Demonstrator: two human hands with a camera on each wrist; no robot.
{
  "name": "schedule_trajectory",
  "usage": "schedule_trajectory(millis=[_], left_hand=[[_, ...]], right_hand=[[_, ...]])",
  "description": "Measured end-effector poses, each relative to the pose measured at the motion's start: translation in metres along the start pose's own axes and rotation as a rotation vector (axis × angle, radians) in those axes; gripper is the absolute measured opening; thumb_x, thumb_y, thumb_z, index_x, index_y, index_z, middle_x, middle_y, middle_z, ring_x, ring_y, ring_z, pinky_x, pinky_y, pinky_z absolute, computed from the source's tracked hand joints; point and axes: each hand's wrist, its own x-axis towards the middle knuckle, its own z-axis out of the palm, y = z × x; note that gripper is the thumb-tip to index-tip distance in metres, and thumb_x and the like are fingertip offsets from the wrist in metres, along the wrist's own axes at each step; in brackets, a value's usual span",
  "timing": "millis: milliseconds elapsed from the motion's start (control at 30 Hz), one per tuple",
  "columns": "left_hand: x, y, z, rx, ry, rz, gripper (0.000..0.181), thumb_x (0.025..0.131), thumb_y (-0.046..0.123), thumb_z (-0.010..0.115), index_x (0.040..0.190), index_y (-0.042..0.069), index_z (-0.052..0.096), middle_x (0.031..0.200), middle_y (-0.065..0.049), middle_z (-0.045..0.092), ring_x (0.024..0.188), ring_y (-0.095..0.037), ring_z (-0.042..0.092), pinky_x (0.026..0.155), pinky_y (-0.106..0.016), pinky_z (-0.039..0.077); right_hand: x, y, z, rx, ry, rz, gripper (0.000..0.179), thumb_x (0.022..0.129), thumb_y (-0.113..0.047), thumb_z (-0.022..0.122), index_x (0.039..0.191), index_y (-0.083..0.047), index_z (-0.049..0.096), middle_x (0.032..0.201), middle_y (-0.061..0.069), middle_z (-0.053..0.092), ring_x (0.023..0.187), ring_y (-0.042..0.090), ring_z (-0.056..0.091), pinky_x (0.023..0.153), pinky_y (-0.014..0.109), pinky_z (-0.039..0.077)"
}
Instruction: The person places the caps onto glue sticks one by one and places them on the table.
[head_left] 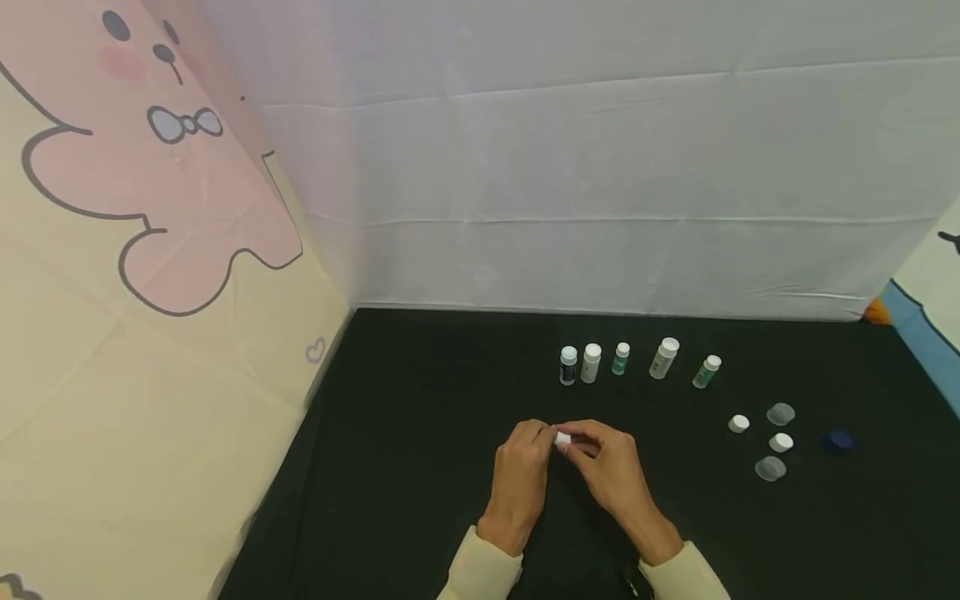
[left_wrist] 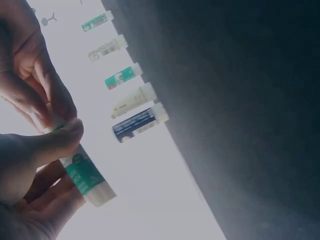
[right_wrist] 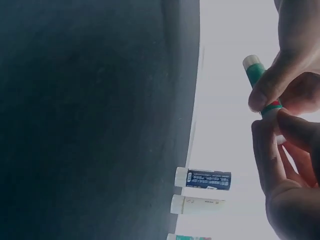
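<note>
Both hands meet over the black table around one small glue stick (left_wrist: 86, 176) with a green label and whitish ends. My left hand (head_left: 521, 479) grips its labelled body between thumb and fingers; the far end sticks out below the thumb in the left wrist view. At the other end, my right hand (head_left: 615, 471) pinches the white cap (head_left: 563, 438) with its thumb and fingertips. The fingers of both hands nearly touch there and hide much of the middle of the stick. In the right wrist view, the stick slants past the left thumb (right_wrist: 259, 100).
Several upright sticks stand in a row beyond the hands, among them a dark blue one (head_left: 568, 367) and a green one (head_left: 707, 372). To the right lie white caps (head_left: 738, 423), clear caps (head_left: 770, 468) and a dark blue cap (head_left: 837, 441). A pale cloth (head_left: 525, 183) hangs behind the table.
</note>
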Motion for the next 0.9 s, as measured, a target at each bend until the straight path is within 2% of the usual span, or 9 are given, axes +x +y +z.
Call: schedule_trajectory(millis=[233, 533, 767, 900], left_hand=[[0.0062, 0.0023, -0.0038, 0.061, 0.021, 0.02, 0.023, 0.084, -0.01, 0.082, 0.101, 0.006, 0.08, 0.096, -0.003, 0.068, 0.093, -0.018, 0.069, 0.076, -0.028, 0.062], [0.0032, 0.0014, -0.0027, 0.079, 0.011, -0.002, 0.028, 0.083, -0.009, 0.082, 0.107, 0.006, 0.081, 0.102, -0.005, 0.07, 0.097, -0.02, 0.07, 0.081, -0.031, 0.062], [-0.0012, -0.0029, -0.0025, 0.104, -0.033, -0.024, 0.04, 0.077, -0.01, 0.085, 0.112, 0.009, 0.082, 0.102, -0.005, 0.071, 0.096, -0.02, 0.07, 0.096, -0.042, 0.061], [-0.0027, -0.0056, -0.004, 0.128, -0.054, -0.054, 0.039, 0.078, -0.01, 0.084, 0.112, 0.007, 0.082, 0.104, -0.005, 0.071, 0.1, -0.02, 0.069, 0.097, -0.039, 0.061]], right_hand=[[0.0027, -0.0018, -0.0019, -0.031, 0.04, -0.07, 0.033, 0.078, 0.017, 0.083, 0.105, -0.002, 0.08, 0.1, 0.008, 0.078, 0.087, 0.021, 0.076, 0.074, 0.029, 0.065], [0.0056, -0.0029, -0.0003, -0.051, 0.021, -0.124, 0.033, 0.08, 0.016, 0.082, 0.109, 0.002, 0.079, 0.104, 0.011, 0.078, 0.089, 0.025, 0.077, 0.076, 0.034, 0.065], [0.0051, -0.0038, -0.0017, -0.077, 0.003, -0.086, 0.032, 0.082, 0.012, 0.083, 0.112, 0.003, 0.078, 0.106, 0.013, 0.077, 0.089, 0.027, 0.079, 0.077, 0.034, 0.065], [0.004, -0.0039, -0.0035, -0.1, 0.002, -0.06, 0.03, 0.083, 0.01, 0.084, 0.111, 0.002, 0.078, 0.106, 0.012, 0.077, 0.088, 0.026, 0.078, 0.077, 0.037, 0.065]])
